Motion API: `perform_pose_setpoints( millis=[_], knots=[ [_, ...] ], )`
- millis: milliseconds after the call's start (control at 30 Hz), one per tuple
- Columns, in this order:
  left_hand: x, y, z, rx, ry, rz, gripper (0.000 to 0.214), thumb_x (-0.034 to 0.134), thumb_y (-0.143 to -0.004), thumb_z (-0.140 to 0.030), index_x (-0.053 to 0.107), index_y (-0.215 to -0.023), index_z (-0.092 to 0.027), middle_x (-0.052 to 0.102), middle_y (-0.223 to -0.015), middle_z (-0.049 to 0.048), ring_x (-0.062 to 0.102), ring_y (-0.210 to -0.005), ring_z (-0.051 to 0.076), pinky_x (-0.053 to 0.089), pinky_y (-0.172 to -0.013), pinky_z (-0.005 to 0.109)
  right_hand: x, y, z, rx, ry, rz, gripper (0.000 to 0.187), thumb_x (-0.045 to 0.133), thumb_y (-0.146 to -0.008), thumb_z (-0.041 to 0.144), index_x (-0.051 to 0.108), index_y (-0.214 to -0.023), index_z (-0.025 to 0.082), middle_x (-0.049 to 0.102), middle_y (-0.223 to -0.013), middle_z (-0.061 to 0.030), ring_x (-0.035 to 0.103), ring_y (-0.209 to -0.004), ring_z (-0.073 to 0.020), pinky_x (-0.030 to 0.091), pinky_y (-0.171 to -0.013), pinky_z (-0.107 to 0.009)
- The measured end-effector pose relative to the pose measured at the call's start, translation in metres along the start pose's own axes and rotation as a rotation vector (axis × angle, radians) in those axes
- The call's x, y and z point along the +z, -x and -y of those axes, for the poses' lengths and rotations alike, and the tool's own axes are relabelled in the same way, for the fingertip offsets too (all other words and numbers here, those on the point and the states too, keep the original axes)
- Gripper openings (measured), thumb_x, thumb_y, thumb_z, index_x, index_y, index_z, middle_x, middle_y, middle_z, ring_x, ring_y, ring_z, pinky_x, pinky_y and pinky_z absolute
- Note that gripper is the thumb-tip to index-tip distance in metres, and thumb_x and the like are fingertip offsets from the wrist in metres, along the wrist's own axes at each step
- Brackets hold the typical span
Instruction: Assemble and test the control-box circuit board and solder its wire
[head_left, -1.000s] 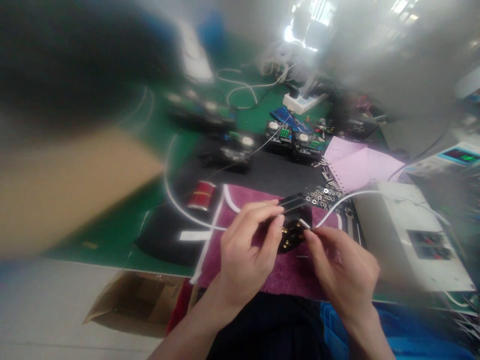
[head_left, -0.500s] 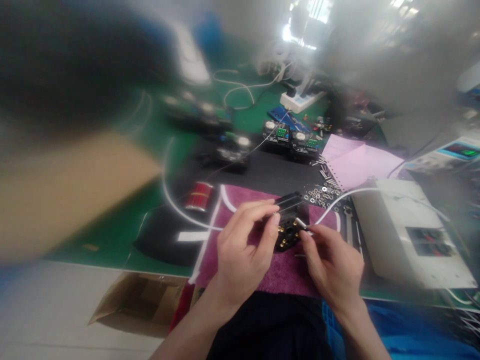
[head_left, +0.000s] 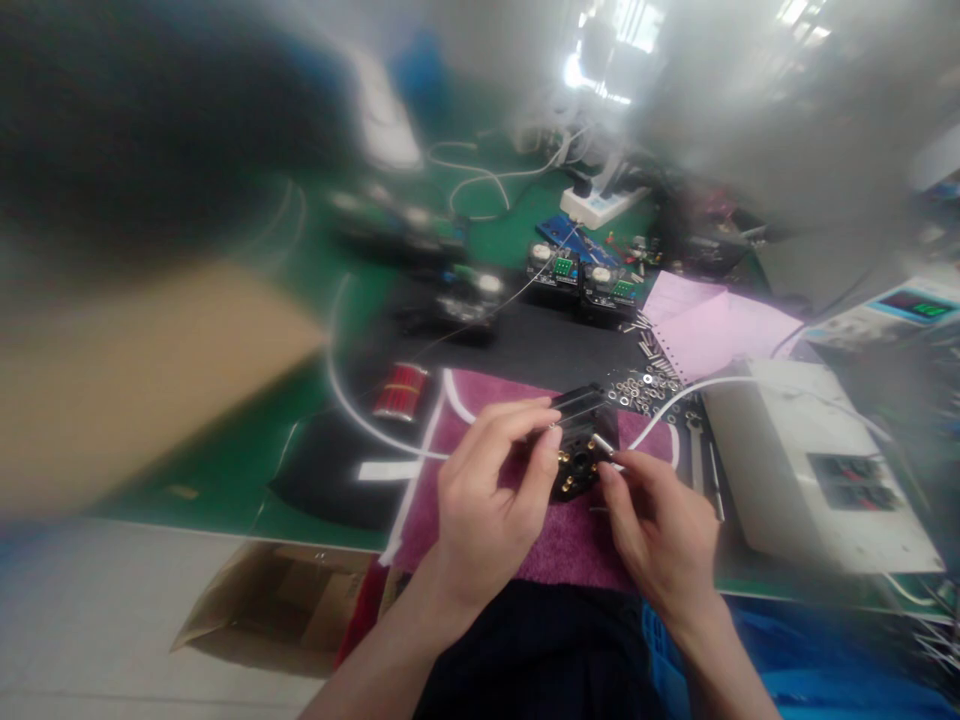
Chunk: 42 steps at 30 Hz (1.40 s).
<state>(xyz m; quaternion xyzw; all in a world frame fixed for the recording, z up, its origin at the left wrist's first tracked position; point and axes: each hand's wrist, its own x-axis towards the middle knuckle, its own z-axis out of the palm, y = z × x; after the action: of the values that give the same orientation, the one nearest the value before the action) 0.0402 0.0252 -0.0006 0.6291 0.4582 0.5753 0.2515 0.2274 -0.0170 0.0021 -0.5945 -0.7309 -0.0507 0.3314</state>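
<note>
My left hand [head_left: 495,485] is closed around the left side of a black device housing [head_left: 581,405], thumb and fingers on its edge. The housing is tilted above a purple cloth [head_left: 577,545], and its near face carries several brass-coloured fittings around a dark round centre. At the right of that face, my right hand [head_left: 667,515] pinches a small silvery metal cylinder [head_left: 601,444] between thumb and forefinger, close to one brass fitting. Whether the cylinder touches the fitting cannot be made out. My left fingers hide part of the housing.
Loose washers and spacers [head_left: 645,385] lie beyond the cloth, near pink paper [head_left: 697,320]. A wrench [head_left: 697,455] lies beside a white box [head_left: 817,470] at right. A red wire spool [head_left: 401,390] stands left. Two circuit-board units [head_left: 553,268] sit behind.
My right hand has shifted very slightly, still pinching the metal cylinder at the housing. The left hand keeps its hold, and the whole view has moved a little.
</note>
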Motion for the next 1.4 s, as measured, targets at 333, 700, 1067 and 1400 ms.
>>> perform_pose_setpoints(
  millis=[333,700,1067,1400],
  knots=[
    [0.0002,0.0005,0.0007,-0.001,0.016,0.003,0.024,0.072,-0.097,-0.007,0.074,-0.116,-0.022,0.078,-0.117,0.0017,0.075,-0.113,0.017,0.059,-0.104,0.034,0.0008,0.0014,-0.0018,0.002,-0.011,0.023,0.014,0.066,-0.107,0.032,0.07,-0.106,0.019,0.077,-0.077,0.0015,0.071,-0.057,-0.0116,0.05,-0.061,-0.022],
    [-0.0001,0.0007,-0.0002,0.002,0.004,0.004,0.023,0.071,-0.098,-0.007,0.074,-0.116,-0.022,0.079,-0.117,0.0019,0.076,-0.113,0.018,0.059,-0.103,0.033,0.0012,0.0021,-0.0029,0.022,-0.046,0.068,0.014,0.064,-0.108,0.032,0.07,-0.104,0.02,0.078,-0.079,0.0018,0.072,-0.06,-0.0119,0.049,-0.062,-0.023],
    [-0.0001,-0.0004,-0.0013,0.017,-0.001,0.001,0.021,0.071,-0.098,-0.008,0.073,-0.114,-0.021,0.079,-0.116,0.0021,0.076,-0.112,0.017,0.059,-0.103,0.032,0.0011,0.0036,-0.0049,0.054,-0.035,0.097,0.02,0.062,-0.109,0.036,0.07,-0.101,0.02,0.077,-0.079,0.0013,0.071,-0.058,-0.012,0.047,-0.06,-0.024],
    [-0.0008,0.0002,-0.0005,0.013,0.024,0.014,0.022,0.071,-0.098,-0.01,0.073,-0.116,-0.023,0.079,-0.118,0.0035,0.076,-0.113,0.019,0.061,-0.104,0.036,0.0005,0.0019,-0.0041,0.051,-0.051,0.101,0.017,0.062,-0.109,0.034,0.068,-0.101,0.02,0.077,-0.078,0.0016,0.072,-0.058,-0.0123,0.048,-0.059,-0.023]
  ],
)
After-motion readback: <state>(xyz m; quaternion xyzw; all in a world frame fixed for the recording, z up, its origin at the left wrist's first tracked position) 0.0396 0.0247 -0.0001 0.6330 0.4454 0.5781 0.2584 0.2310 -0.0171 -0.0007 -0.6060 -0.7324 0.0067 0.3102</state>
